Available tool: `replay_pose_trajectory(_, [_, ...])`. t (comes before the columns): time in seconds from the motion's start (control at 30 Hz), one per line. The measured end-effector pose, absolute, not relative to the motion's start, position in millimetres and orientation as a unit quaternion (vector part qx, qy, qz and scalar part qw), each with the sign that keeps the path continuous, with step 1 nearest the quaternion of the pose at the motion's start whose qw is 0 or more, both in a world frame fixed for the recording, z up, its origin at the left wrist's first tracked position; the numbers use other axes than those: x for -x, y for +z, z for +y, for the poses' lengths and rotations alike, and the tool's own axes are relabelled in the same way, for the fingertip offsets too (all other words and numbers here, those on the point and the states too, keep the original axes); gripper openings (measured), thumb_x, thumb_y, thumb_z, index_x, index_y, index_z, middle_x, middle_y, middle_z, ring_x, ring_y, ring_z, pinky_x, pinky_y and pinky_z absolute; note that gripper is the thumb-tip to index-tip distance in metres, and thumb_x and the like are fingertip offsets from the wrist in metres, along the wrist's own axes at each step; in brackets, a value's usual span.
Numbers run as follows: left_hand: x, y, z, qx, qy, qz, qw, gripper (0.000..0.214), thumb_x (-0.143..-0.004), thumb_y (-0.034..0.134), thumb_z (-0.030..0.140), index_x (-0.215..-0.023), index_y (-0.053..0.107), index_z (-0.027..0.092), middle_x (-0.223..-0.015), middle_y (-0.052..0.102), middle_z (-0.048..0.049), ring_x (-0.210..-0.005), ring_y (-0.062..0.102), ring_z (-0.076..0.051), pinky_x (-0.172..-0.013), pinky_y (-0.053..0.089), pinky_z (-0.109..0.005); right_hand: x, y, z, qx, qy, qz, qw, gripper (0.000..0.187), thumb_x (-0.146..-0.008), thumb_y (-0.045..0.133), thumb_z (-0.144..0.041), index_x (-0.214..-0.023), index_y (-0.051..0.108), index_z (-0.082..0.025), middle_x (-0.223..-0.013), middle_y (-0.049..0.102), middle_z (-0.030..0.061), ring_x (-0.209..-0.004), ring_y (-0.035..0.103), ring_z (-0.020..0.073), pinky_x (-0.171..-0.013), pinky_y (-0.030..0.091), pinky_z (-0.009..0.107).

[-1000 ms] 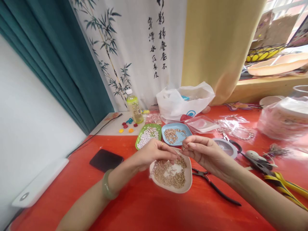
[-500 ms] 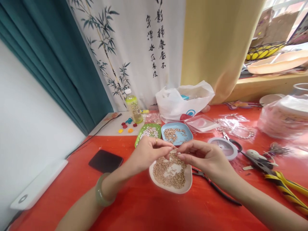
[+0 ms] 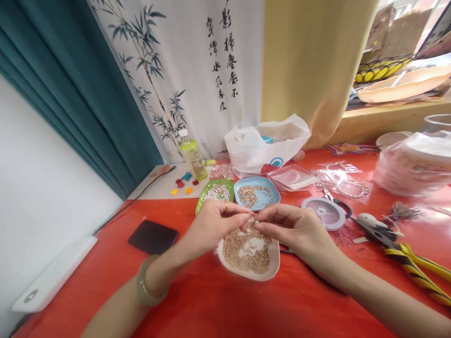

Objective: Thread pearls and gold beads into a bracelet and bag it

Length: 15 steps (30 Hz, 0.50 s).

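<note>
Above a white dish (image 3: 225, 265) of small gold beads (image 3: 259, 265), my two hands meet nearly fingertip to fingertip. My left hand (image 3: 216, 225) is closed in a pinch; what lies between its thumb and finger is too small to name. My right hand (image 3: 294, 230) pinches as well, with a tiny pale spot at its fingertips that I cannot make out. Just behind them stand a green dish (image 3: 200, 203) of white beads (image 3: 216, 191) and a blue dish (image 3: 273, 199) of gold beads (image 3: 248, 195). The right hand partly covers black-handled pliers (image 3: 287, 250).
A phone (image 3: 153, 236) lies left of my left forearm. On the right are a spool (image 3: 322, 213), scissors (image 3: 341, 206) and yellow-black pliers (image 3: 412, 267). A bottle (image 3: 193, 157) and a white plastic bag (image 3: 246, 150) stand at the back, by the curtain.
My right hand has come slightly closer to my left, narrowing the gap between the fingertips. The camera view has shifted slightly. Both hands keep their pinch.
</note>
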<state>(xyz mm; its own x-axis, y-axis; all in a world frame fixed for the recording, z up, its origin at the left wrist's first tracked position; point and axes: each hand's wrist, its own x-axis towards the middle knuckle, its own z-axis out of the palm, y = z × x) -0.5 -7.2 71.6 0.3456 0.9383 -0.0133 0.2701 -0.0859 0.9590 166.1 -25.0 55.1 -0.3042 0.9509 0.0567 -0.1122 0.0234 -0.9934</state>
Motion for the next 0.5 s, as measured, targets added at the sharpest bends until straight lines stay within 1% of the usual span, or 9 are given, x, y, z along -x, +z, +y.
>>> replay_pose_trajectory(0.17, [0.6,70.9,-6.9,-0.659,0.331,0.462,0.493,0.015,-0.07,0.059,0.021,-0.08,0.069,0.013,-0.057,0.063,-0.0005,-0.058,0.058,-0.01,-0.062,0.048,-0.021,-165.6,53.1,-25.6,0.388,0.572,-0.561,0.457,0.003,-0.067,0.066,-0.02,-0.068,0.064,-0.019,-0.064,0.066,-0.0042,-0.059,0.059,0.0059,-0.055,0.047,0.014])
replay_pose_trajectory(0.33, [1.3,68.6,-6.1,-0.661,0.327,0.447,0.506,0.019,-0.071,0.06,0.023,-0.085,0.068,0.015,-0.059,0.063,-0.0009,-0.057,0.057,-0.009,-0.058,0.046,-0.02,-165.1,52.4,-25.6,0.412,0.522,-0.574,0.477,0.004,-0.066,0.066,-0.022,-0.067,0.063,-0.018,-0.063,0.065,-0.0029,-0.058,0.059,0.0078,-0.055,0.048,0.017])
replay_pose_trajectory(0.5, [-0.8,64.5,-6.1,-0.659,0.326,0.424,0.529,0.033,-0.072,0.06,0.028,-0.103,0.061,0.018,-0.056,0.063,0.0004,-0.052,0.054,-0.008,-0.049,0.042,-0.018,-163.8,52.5,-26.1,0.417,0.494,-0.561,0.518,0.006,-0.065,0.066,-0.022,-0.066,0.062,-0.018,-0.061,0.064,-0.0025,-0.057,0.059,0.0092,-0.054,0.048,0.02])
